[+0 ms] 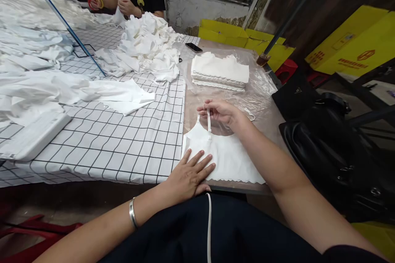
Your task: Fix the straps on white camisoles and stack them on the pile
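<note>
A white camisole-style top (228,158) lies flat at the near edge of the table, its scalloped hem towards me. My left hand (193,174) rests on its left part, palm down with the fingers spread. Above the neckline my right hand (219,111) pinches one thin shoulder strap (209,121) and holds it up from the table. My right forearm passes over the right side of the garment and hides part of it. Beyond my right hand sits a neat stack of folded white garments (219,72).
Loose white garments (148,45) cover much of the checked cloth (148,131) at left. A phone (194,47) lies near the stack, on clear plastic sheeting (259,78). Across the table a co-worker's hand (96,2) holds scissors. A black bag (327,144) stands at right.
</note>
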`<act>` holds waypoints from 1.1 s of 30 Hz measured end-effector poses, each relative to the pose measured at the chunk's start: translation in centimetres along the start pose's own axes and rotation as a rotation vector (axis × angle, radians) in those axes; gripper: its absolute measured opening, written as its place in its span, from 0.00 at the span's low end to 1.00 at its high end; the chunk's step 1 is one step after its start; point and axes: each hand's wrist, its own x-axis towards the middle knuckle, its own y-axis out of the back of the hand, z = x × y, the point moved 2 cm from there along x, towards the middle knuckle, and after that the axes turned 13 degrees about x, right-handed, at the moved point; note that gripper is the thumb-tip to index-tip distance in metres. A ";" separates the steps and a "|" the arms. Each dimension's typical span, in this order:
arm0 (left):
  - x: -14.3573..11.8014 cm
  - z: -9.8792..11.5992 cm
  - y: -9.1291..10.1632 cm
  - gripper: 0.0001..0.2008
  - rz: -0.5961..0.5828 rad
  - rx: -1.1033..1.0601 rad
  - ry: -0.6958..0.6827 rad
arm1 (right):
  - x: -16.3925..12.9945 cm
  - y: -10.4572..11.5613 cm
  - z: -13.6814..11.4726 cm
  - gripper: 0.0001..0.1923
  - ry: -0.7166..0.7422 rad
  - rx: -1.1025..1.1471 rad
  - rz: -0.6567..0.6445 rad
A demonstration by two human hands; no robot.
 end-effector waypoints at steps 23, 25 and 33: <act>-1.6 -1.2 0.6 0.37 -0.039 0.044 0.096 | 1.7 2.8 -3.6 0.10 0.582 -0.829 0.440; -1.1 -1.8 1.8 0.35 -0.024 -0.011 0.099 | -2.4 5.9 -4.3 0.09 0.745 -0.927 0.606; 13.9 -6.1 5.1 0.14 0.066 -0.330 0.335 | -14.6 9.6 11.0 0.17 0.858 -1.336 0.364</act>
